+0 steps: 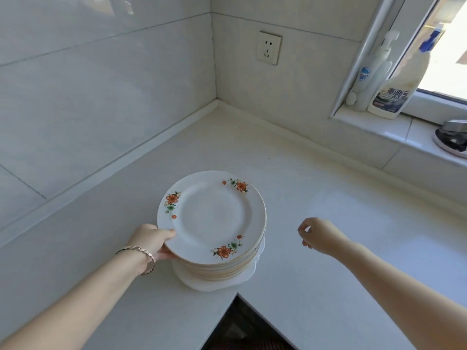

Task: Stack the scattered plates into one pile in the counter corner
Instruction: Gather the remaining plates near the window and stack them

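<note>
A white L-shaped counter (pixel 316 223) fills most of the view, running along two pale tiled walls (pixel 101 84) that meet in a far corner. On the right wall a white windowsill (pixel 379 127) juts out above the counter, in bright daylight.

The pile of plates (pixel 227 270) stands on the near part of the counter, just beside the inner edge where the counter cuts away to a dark floor, and well apart from the far corner. The top plate (pixel 212 215) is white with orange and green flower sprays at three spots on its rim. Below it lie several plates with thin gold-coloured edges. A plain white plate with a wavy rim (pixel 202 286) sits at the bottom, touching the counter and sticking out a little on the near side.

On the far end of the windowsill a large cleaner bottle (pixel 394 97) with a blue spray head stands just beside a slimmer white pump bottle (pixel 371 72). Farther right on the sill lies a dark object (pixel 452 137), cut off by the frame.

The left hand (pixel 151 242) grips the pile at its near left edge, thumb on the top plate's rim and fingers tucked under; how many plates it holds cannot be told. The right hand (pixel 319 236) hovers to the right of the pile, apart from it, fingers loosely curled and holding nothing.

A white wall socket (pixel 269 48) is set in the right wall above the corner. A thin bracelet (pixel 141 251) circles the left wrist.
</note>
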